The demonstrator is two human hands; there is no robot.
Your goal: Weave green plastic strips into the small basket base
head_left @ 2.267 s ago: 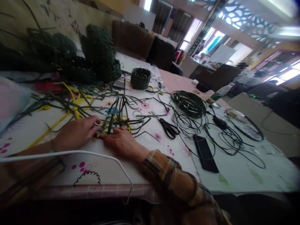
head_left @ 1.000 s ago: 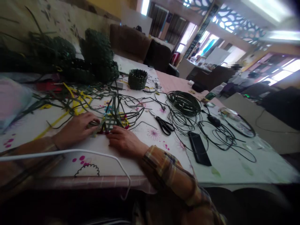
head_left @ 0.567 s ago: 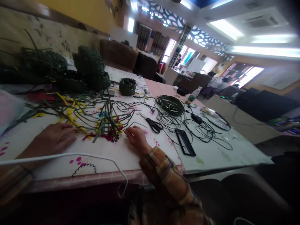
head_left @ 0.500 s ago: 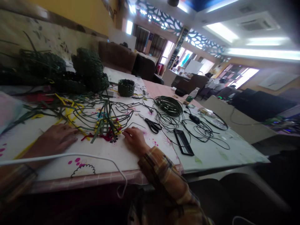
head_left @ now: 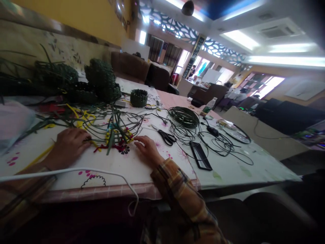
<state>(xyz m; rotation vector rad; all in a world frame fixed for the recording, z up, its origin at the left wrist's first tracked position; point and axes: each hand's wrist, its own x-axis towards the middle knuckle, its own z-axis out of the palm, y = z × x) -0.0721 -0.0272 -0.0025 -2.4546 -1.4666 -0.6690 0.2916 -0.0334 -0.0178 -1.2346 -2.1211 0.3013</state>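
A partly woven piece of dark green strips, with yellow, red and blue strips worked in, lies on the white patterned tablecloth. My left hand is at its left, fingers bent together around the end of a green strip. At its right edge is my right hand, thumb and fingertips close to a yellow strip end; whether they grip it is too small to tell. Black-handled scissors lie right of my right hand.
A small green woven basket and larger woven ones stand behind. Coiled green strips, a black tray, cables and a bottle are to the right. A white cable crosses in front.
The view has shifted slightly, so the table contents appear a little to the right. My left hand has moved closer to the woven piece, with its fingers now at a green strip.
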